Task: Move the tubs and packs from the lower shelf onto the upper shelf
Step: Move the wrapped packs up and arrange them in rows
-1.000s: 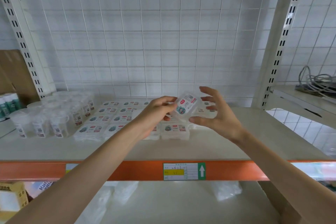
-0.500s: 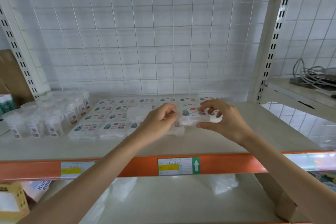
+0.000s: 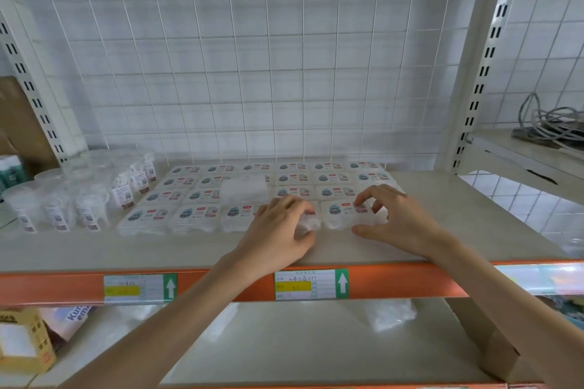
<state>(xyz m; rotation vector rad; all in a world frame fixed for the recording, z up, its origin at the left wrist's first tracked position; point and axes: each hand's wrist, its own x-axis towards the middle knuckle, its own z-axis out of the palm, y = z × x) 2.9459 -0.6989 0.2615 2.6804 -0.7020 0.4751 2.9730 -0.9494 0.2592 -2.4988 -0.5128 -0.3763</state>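
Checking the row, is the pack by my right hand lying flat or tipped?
Flat. The pack lies label up on the upper shelf, no edge raised.

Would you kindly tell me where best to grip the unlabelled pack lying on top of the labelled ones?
Come from above and pinch the unlabelled pack across its left and right edges. It lies flat, seemingly raised above the labelled packs, so those edges stand free; its broad top offers no hold.
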